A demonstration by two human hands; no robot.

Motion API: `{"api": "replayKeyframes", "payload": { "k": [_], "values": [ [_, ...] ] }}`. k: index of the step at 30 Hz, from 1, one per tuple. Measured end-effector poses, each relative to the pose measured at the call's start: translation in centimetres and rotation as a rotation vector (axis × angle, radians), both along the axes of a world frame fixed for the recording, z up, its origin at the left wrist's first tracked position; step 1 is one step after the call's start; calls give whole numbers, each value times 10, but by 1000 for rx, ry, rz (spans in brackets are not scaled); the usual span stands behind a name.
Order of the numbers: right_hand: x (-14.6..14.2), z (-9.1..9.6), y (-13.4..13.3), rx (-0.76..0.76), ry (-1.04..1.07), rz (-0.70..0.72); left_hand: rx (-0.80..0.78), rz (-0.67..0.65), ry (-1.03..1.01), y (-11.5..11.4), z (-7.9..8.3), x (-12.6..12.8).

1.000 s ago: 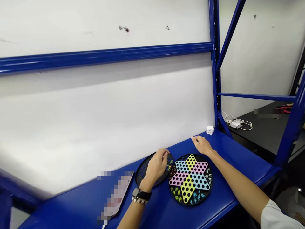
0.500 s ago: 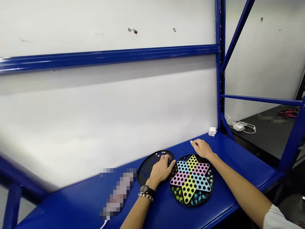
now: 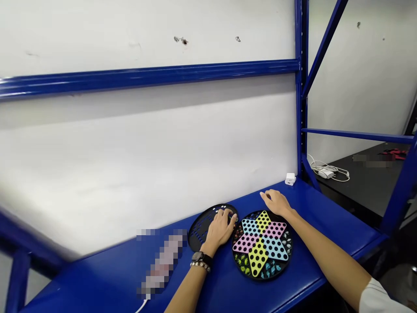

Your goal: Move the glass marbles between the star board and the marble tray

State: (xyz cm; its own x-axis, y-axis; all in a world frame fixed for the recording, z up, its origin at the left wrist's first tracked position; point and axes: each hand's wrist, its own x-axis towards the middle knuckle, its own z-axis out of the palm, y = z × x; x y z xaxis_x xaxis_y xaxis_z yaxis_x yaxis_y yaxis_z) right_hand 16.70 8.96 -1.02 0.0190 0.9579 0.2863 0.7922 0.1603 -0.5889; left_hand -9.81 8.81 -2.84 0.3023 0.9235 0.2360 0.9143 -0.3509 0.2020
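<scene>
Two boards, my left grip (image 3: 220, 229) curled on the black disc (image 3: 198, 231), hold unclear, my right grip (image 3: 274, 202) open, empty, beside the star board (image 3: 258, 256) holding marbles (image 3: 243, 262)

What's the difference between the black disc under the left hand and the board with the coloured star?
The black disc is plain black, while the star board carries a six-pointed star in yellow, pink and blue. The star board holds coloured marbles around its star; on the disc, none can be clearly made out. The left hand lies on the disc, while the right hand rests beyond the star board. Both are round, holed and lie flat on the blue bench.
</scene>
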Motion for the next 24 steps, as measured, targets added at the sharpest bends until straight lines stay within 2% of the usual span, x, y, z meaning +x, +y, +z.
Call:
{"api": "replayKeyframes", "payload": {
  "k": [5, 10, 16, 24],
  "values": [
    [0, 1, -1, -11, -8, -15, -63, -110, -94, -1, -2, 4],
    [0, 3, -1, -31, -9, -23, -88, -188, -76, -4, 0, 8],
    [2, 2, -1, -26, 8, -18, -96, -175, -9, -8, 5, 10],
    [-1, 0, -1, -37, 24, -5, -107, -70, 26, -12, 7, 14]
  ]
}}
